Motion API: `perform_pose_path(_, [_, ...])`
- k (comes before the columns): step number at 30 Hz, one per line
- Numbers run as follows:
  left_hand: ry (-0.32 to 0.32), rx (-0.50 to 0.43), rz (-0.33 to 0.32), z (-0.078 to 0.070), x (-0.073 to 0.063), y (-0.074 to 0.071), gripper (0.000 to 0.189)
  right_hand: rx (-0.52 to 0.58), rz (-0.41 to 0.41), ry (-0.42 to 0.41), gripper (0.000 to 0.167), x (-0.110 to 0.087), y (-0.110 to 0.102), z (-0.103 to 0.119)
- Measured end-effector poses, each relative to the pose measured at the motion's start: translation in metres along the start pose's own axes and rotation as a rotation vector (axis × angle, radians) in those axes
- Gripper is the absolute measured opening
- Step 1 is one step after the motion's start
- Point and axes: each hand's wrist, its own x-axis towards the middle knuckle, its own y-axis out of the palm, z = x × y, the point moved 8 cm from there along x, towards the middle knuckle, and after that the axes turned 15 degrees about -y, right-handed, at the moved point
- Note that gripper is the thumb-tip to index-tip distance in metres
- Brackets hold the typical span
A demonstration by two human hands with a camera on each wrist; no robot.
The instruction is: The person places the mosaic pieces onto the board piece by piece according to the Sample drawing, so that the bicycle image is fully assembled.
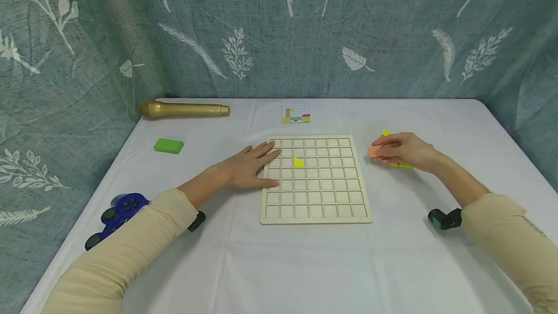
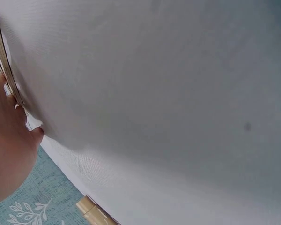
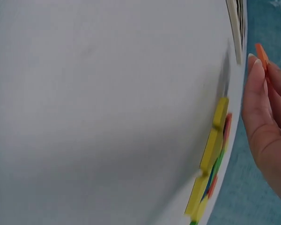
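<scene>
A cream grid board [image 1: 317, 220] lies at the middle of the table, with one yellow piece [image 1: 298, 162] in a cell near its upper left. My left hand [image 1: 248, 168] rests with spread fingers on the board's left edge; the left wrist view shows its fingers at the board's side. To the right of the board, my right hand [image 1: 407, 151] pinches a thin orange piece [image 3: 261, 54] between thumb and fingers, held above the table. Below and behind that hand are yellow pieces [image 3: 211, 150], with red, green and blue ones partly hidden.
A small card with a coloured pattern [image 1: 296, 113] lies behind the board. On the left are a gold microphone [image 1: 185, 109], a green block [image 1: 168, 146] and a blue game controller [image 1: 124, 212], partly covered by the left sleeve. A patterned curtain [image 1: 261, 33] hangs behind the table.
</scene>
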Motion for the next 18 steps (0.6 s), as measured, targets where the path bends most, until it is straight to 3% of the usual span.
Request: perform_pose_path(18, [0.008,0.005,-0.002,0.001,0.001,0.001,0.089,0.11,0.093,0.005,0.035,0.045,0.083,0.02])
